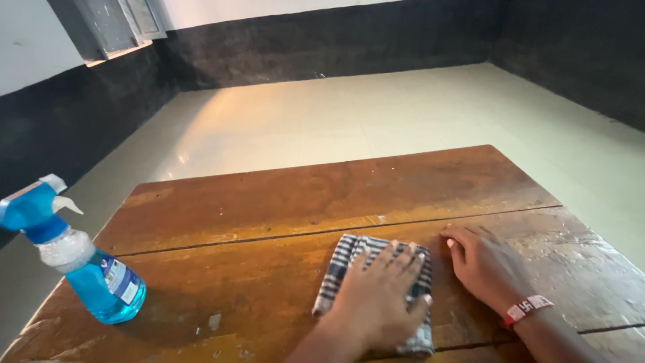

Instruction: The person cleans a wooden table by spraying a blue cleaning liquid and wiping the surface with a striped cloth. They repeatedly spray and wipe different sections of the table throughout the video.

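Observation:
My left hand [379,296] lies flat on a folded blue-and-white checked cloth [341,265] and presses it onto the worn wooden table [282,202]. The fingers point away from me, with the thumb over the cloth's right edge. Just to the right of the cloth, my right hand [485,265] rests palm down on the bare wood and holds nothing. A red-and-white band [529,310] circles its wrist. A blue spray bottle [80,262] with a white trigger stands upright near the table's left edge, well away from both hands.
The table top is scratched and has a dark seam [269,238] running left to right. Its far edge lies ahead of my hands. Beyond it is a pale floor [376,114] bounded by dark lower walls [322,40].

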